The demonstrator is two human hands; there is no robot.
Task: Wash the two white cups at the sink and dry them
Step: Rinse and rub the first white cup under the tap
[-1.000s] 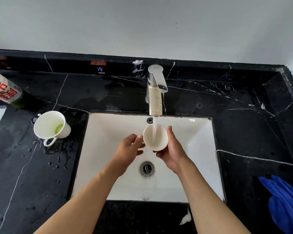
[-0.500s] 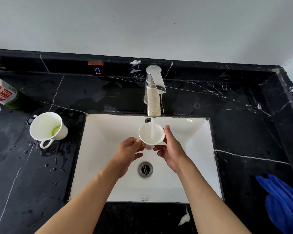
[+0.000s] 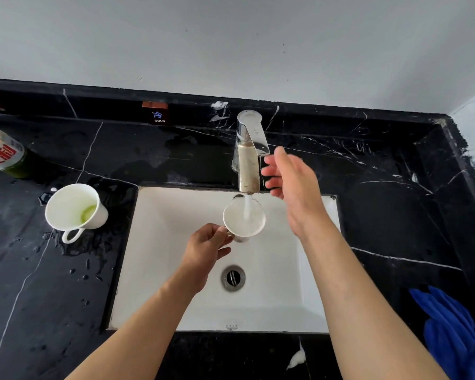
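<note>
My left hand [image 3: 207,244] grips the handle of a white cup [image 3: 237,220] and holds it upright over the white sink [image 3: 291,283]. Water runs from the chrome faucet [image 3: 248,157] straight into this cup, which is full. My right hand [image 3: 292,182] is open in the air, fingers spread, just right of the faucet spout and below its lever, touching nothing. A second white cup [image 3: 74,211] stands on the wet black counter [image 3: 52,283] left of the sink, with green liquid at its bottom.
A blue cloth [image 3: 450,327] lies on the counter at the lower right. A bottle with a red and white label [image 3: 0,152] stands at the far left. The drain [image 3: 233,277] sits mid-sink. A raised black ledge and the wall close off the back.
My right hand has let go of the cup and risen beside the faucet. The left hand alone holds the cup, now upright and filled under the stream.
</note>
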